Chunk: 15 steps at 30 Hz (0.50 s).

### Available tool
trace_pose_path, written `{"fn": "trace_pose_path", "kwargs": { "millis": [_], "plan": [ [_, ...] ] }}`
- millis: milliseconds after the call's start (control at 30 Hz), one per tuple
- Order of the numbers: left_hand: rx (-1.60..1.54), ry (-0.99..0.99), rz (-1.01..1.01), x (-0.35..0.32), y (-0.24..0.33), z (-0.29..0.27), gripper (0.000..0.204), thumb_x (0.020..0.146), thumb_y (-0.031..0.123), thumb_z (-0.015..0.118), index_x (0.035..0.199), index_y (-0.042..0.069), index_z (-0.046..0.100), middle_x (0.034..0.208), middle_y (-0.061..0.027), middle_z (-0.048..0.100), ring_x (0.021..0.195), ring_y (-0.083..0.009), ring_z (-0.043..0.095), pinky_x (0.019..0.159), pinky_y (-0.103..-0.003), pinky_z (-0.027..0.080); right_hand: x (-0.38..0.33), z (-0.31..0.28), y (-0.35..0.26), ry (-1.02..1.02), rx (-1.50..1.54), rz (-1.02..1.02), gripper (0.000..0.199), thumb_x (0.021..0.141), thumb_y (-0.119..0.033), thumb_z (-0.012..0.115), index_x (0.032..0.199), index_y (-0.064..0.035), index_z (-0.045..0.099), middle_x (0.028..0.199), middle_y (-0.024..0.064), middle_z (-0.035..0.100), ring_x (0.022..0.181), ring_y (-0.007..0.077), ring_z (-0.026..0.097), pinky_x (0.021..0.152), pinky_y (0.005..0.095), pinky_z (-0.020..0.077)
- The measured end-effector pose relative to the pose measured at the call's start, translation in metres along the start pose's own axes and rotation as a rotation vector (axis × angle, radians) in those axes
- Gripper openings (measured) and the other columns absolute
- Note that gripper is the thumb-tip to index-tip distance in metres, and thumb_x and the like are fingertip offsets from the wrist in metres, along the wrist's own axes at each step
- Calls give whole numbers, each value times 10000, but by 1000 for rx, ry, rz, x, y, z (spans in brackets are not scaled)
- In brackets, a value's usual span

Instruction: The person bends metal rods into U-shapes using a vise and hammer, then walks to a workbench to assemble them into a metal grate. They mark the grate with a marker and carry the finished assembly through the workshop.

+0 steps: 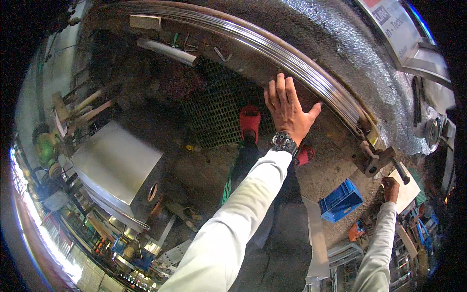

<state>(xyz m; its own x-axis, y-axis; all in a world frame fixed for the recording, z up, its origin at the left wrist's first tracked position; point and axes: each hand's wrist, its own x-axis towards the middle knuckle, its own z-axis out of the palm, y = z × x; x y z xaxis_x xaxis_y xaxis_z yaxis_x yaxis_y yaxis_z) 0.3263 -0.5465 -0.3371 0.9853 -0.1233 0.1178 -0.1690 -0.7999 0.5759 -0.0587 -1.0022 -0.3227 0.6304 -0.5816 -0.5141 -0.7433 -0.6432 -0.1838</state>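
Note:
My left hand (290,108), with a black watch (284,141) on its wrist, has its fingers stretched out and its thumb spread. Its fingertips are at the near edge of a long metal machine bed (292,59) with bright parallel ridges; whether they touch it I cannot tell. Lower on the right, my right hand (390,191) has its fingers curled, just below a dark metal bracket (373,164) with a bar handle (402,171) at the bed's end. Anything inside that hand is hidden.
A blue plastic crate (341,200) stands on the floor at right. Below me lie a black grid mat (212,104) and my red shoes (250,118). At left is a box-shaped sheet-metal cabinet (119,160). A pale cylinder (167,51) and a block (145,22) lie at the far left.

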Motion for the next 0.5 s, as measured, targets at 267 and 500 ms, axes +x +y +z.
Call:
{"fn": "trace_pose_path", "kwargs": {
  "millis": [267, 500],
  "plan": [
    [38, 24, 21, -7, 2, 6, 1021, 635, 509, 870, 1399, 44, 378, 1476, -212, 375, 1360, -445, 339, 1146, -618, 250, 7, -10, -28, -28, -155, -100, 103, 793, -55, 673, 803, 19, 744, 769, 196, 722, 724, 307, 715, 692, 373, 541],
    [51, 13, 17, -6, 1, 6, 1032, 635, 557, 849, 1397, 39, 384, 1471, -208, 380, 1359, -441, 341, 1139, -628, 248, 8, -7, -29, 26, -207, -146, 108, 787, -84, 709, 810, 16, 744, 761, 182, 720, 716, 319, 707, 689, 392, 537]
  ]
}}
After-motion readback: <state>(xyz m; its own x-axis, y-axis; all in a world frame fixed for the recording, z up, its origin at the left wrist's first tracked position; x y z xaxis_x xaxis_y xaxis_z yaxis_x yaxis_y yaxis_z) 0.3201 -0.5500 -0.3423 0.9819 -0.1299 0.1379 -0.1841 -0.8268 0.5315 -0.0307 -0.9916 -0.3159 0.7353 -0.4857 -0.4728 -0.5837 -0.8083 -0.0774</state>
